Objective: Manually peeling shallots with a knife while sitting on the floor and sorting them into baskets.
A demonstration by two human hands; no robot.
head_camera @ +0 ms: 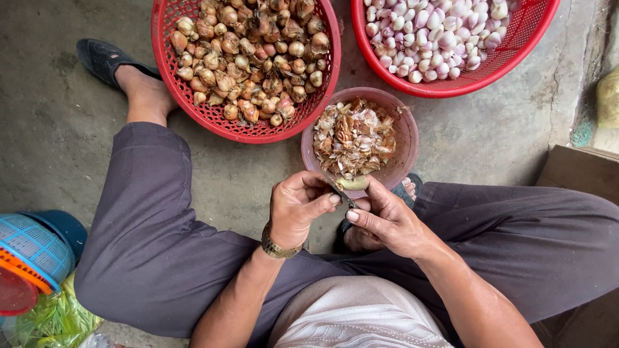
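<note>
The person sat low on the concrete floor (58, 122), both hands meeting just below the middle of the frame. The left hand (295, 207) was curled shut around a small knife (340, 194), thumb pressed along it; the right hand (385, 222) was closed on a pale, half-peeled shallot (352, 183), held right over the near rim of the pink bowl (409, 138).

The blade sat so close to the right fingertips that a slip on the slick bulb could have nicked a finger, I thought. The shallot could also have dropped in among the skins (353, 136) and been lost there, or the bowl, wedged between the knees, might have tipped if a leg shifted.

I counted two red baskets: one at upper centre (193, 106) heaped with unpeeled shallots, one at upper right (516, 48) with peeled ones, too many in each to count. One bowl, one knife, one shallot in hand, and a stack of coloured baskets (35, 254) at lower left.
</note>
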